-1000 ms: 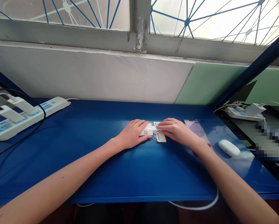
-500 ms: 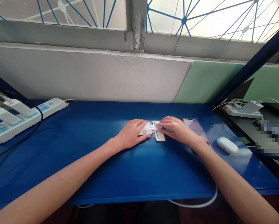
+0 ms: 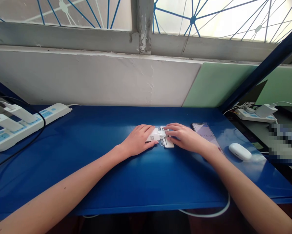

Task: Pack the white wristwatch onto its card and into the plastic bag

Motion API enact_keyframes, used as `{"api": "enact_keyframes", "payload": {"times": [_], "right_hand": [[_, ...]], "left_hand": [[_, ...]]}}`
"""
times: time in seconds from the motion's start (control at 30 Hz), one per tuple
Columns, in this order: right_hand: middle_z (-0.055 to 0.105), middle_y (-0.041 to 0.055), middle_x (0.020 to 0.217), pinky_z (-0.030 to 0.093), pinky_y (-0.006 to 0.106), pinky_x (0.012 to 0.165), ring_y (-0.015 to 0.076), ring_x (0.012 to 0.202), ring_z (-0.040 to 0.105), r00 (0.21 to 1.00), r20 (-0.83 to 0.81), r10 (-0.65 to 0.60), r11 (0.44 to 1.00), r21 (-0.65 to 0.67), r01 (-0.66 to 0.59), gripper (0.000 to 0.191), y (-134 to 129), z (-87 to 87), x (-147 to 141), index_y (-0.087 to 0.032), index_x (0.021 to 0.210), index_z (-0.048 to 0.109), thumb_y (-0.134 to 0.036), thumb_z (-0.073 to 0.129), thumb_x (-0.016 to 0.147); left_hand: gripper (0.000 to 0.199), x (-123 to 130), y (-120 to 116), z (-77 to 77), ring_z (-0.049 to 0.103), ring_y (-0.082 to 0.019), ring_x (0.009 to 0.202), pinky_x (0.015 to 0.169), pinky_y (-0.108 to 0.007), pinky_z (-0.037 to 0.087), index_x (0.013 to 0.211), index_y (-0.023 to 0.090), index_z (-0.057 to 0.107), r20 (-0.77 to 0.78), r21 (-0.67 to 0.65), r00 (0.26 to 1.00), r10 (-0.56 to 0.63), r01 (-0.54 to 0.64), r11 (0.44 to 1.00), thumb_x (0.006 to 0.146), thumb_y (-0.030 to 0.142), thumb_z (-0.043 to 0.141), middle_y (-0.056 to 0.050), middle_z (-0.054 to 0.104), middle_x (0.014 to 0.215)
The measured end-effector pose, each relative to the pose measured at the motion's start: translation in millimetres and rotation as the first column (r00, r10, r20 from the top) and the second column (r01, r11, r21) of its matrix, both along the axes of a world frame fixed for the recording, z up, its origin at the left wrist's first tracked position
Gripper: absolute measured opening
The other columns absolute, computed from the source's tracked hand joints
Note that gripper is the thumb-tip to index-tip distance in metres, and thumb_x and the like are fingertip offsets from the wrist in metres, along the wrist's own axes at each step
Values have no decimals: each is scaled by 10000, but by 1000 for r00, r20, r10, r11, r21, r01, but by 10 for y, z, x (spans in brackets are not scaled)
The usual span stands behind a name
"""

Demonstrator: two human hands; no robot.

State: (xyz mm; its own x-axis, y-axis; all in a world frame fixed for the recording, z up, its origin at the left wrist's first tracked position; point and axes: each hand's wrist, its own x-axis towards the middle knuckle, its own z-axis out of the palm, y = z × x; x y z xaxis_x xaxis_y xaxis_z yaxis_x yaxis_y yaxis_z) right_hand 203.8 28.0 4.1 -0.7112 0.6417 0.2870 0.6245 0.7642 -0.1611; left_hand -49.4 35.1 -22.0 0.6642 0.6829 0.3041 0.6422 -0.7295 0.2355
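Near the middle of the blue desk, my left hand point(image 3: 137, 139) lies over the left end of a white card point(image 3: 154, 135) with a small square code, its thumb along the near edge. A second pale card point(image 3: 169, 143) with a dark stripe lies to the right, partly beneath clear plastic and a small metal chain point(image 3: 162, 143). My right hand point(image 3: 185, 136) rests beside it, fingertips on the plastic and the striped card. Whether those fingertips pinch anything is too small to tell.
A phone point(image 3: 205, 132) lies just beyond my right wrist, with a white earbud case point(image 3: 240, 151) further right. On the left stands a white power strip point(image 3: 45, 113) with plugs and a black cable point(image 3: 42, 130). A wall closes off the desk's back.
The fingers of my right hand have spread slightly and shifted on the plastic. The whole view has moved a little; my left hand keeps its place on the card.
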Motion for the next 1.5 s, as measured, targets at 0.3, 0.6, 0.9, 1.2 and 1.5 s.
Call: {"api": "enact_keyframes", "payload": {"times": [0.3,0.6,0.9,1.2,1.5], "right_hand": [[706,89,1139,528,444,908,276,1097,605,991,-125,-55,992,102,68,212,-31,-129,-192,-212,847,753,-265,565,928],[689,92,1168,532,464,903,292,1129,582,986,-144,-81,994,66,91,194,-20,-135,-187,-235,914,756,-287,570,922],[671,111,1190,521,457,944,285,1155,571,992,-123,-21,998,57,28,207,-57,-135,-227,-197,945,709,-206,502,940],[510,171,1414,480,475,1008,312,1272,505,999,-41,15,1000,8,-14,240,-116,-80,-225,-162,996,685,-134,461,916],[680,109,1181,509,443,974,263,1146,589,970,-229,-85,996,-13,84,227,15,-82,-105,-194,1029,718,-234,525,916]], "left_hand": [[516,9,-8,25,515,-302,1209,1013,-436,413,1312,127,517,2,2,1000,4,-4,1000,941,486,515,-150,575,1312],[514,4,-6,11,521,-303,1209,1011,-450,414,1324,155,511,14,13,1000,2,-2,1000,944,501,500,-145,571,1320],[509,3,4,3,515,-302,1218,1019,-442,407,1315,149,514,7,24,1000,-7,7,1000,943,497,508,-144,570,1319],[532,0,5,14,505,-296,1230,1028,-424,394,1332,117,505,-26,30,1000,-1,2,1000,953,490,496,-155,566,1331],[684,-16,-25,83,249,-296,1441,1143,-452,230,1511,158,295,-286,-64,958,12,-32,997,991,600,255,-98,312,1555]]}}
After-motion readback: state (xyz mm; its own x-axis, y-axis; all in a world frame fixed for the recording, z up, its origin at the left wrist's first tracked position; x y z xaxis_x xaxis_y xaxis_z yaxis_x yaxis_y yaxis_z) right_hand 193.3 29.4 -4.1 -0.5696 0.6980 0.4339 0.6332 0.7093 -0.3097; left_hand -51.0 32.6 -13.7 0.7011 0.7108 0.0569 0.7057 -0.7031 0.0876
